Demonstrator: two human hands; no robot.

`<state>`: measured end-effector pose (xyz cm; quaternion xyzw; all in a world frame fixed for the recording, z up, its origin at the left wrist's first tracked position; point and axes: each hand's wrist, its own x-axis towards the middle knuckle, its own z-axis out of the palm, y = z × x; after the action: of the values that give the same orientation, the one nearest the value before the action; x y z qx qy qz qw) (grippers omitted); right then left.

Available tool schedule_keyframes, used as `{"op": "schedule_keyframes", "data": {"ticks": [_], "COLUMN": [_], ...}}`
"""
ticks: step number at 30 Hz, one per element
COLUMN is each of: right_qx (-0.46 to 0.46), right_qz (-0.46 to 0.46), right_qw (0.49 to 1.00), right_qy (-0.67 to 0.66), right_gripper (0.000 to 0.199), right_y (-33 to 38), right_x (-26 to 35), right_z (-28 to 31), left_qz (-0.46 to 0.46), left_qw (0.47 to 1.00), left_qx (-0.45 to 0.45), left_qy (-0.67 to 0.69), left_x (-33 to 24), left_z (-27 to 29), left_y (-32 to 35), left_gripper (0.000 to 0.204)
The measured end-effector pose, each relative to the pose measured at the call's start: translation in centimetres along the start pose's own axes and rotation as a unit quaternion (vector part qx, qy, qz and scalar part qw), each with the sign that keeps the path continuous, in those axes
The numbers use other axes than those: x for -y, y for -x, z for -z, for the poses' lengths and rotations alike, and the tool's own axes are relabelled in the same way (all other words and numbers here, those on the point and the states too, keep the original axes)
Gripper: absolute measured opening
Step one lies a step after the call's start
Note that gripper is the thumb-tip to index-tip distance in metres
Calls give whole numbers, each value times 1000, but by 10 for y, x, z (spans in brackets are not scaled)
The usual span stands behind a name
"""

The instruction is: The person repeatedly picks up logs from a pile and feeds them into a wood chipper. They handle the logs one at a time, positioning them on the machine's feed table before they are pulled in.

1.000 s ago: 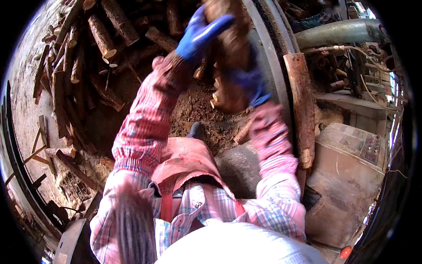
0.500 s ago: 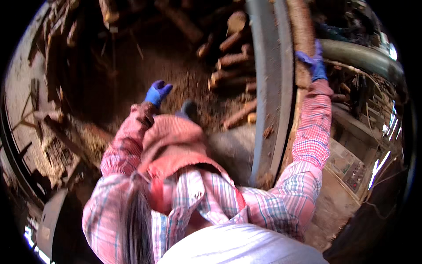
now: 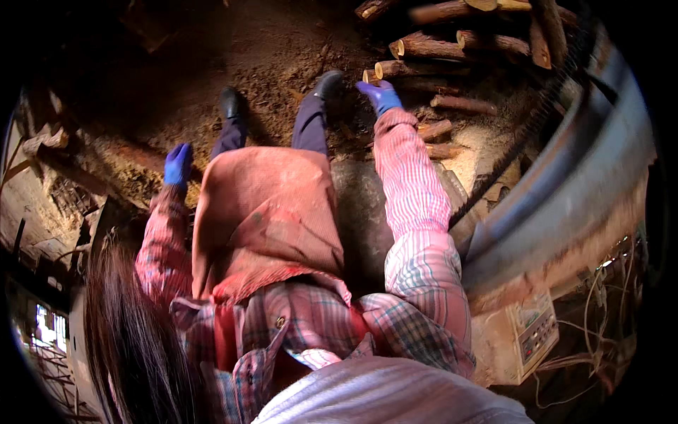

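Observation:
My left hand [image 3: 178, 165], in a blue-purple glove, hangs beside my orange apron [image 3: 268, 212]. Its fingers are loosely bent with nothing seen in them. My right hand [image 3: 381, 97], gloved alike, is stretched forward, thumb apart from the fingers, and holds nothing I can see. Nearest to it are the cut ends of stacked logs [image 3: 417, 68], bark-covered with pale faces. Whether the glove touches them I cannot tell.
A blue-grey metal trough [image 3: 565, 205] runs along the right side, beside a dark chain [image 3: 505, 159]. Below it stands a control box [image 3: 533, 336] with buttons. Sawdust and dirt cover the ground [image 3: 275, 56] around my boots [image 3: 329, 85]. Wood scraps [image 3: 49, 141] lie at left.
My right hand has come off the log lying along the metal trough and moved left toward the stacked logs. My view has turned, so the trough now sits farther right. My left hand has lowered.

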<state>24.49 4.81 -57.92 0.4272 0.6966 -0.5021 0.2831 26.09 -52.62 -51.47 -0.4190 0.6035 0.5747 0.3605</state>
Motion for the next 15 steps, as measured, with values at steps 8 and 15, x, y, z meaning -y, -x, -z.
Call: {"op": "schedule_keyframes", "data": {"ticks": [8, 15], "right_qx": [-445, -337], "right_qz": [-172, -73], "right_qw": [854, 871], "right_qy": [-210, -350], "right_gripper": [60, 57], "right_y": [-233, -263], "right_x": [-35, -66], "right_z": [98, 130], "left_qz": [275, 320], "left_qw": [882, 877], "left_qx": [-88, -164], "left_qy": [-373, -320], "left_x": [251, 260], "left_z": [129, 121], "left_y": [31, 15], "left_gripper": [22, 24]}}
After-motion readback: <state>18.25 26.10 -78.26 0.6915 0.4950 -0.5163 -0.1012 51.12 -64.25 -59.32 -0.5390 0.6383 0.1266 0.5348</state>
